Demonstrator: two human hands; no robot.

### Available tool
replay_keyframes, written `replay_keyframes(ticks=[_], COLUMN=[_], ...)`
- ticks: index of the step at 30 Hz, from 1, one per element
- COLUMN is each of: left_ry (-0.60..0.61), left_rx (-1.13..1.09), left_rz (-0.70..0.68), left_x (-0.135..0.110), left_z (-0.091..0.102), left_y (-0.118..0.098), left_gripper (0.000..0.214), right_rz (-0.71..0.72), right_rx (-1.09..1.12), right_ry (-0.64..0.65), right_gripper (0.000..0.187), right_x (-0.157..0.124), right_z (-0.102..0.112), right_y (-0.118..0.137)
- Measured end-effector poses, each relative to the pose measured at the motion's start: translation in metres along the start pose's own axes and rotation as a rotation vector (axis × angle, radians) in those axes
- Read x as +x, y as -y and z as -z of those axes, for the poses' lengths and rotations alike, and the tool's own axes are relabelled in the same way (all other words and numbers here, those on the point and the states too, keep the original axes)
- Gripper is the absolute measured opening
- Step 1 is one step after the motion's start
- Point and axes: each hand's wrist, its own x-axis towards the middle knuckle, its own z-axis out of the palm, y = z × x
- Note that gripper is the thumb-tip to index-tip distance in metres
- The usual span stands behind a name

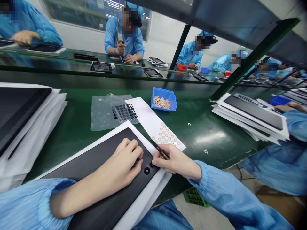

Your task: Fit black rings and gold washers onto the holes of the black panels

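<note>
A flat black panel [100, 163] lies on a white sheet in front of me on the green bench. My left hand [120, 166] rests on it with the fingers curled and pressed down, holding nothing I can see. My right hand [174, 161] pinches black tweezers [159, 149] whose tips sit at a small round black part [152, 164] near the panel's edge. A second round black part [146, 171] lies beside it. Just beyond my hands a white card [153, 123] carries rows of small tan rings.
A blue bin [164, 99] of tan rings stands behind the card, beside clear bags [103, 111] with black rings. Stacks of panels in white sheets lie at left [26, 115] and right [251, 115]. People in blue coats work across the bench and at my right.
</note>
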Motion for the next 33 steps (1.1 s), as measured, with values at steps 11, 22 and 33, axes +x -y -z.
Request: replay_keyframes(ticks=[11,22,33], left_ry=[-0.244,-0.284,-0.221], left_rx=[0.300,0.456,0.458], left_rz=[0.047,0.281,0.317], left_x=[-0.002,-0.001,0.001], left_z=[0.011,0.013,0.012], left_y=[0.033,0.048,0.048], left_gripper=[0.015,0.039,0.041], right_rz=[0.066,0.323,0.141], right_rx=[-0.067,-0.512,-0.285], right_ry=[-0.205,-0.207,-0.236], right_gripper=[0.021,0.021,0.018], right_x=[0.007,0.007,-0.001], right_z=[0.007,0.011,0.008], right_y=[-0.012,0.006,0.003])
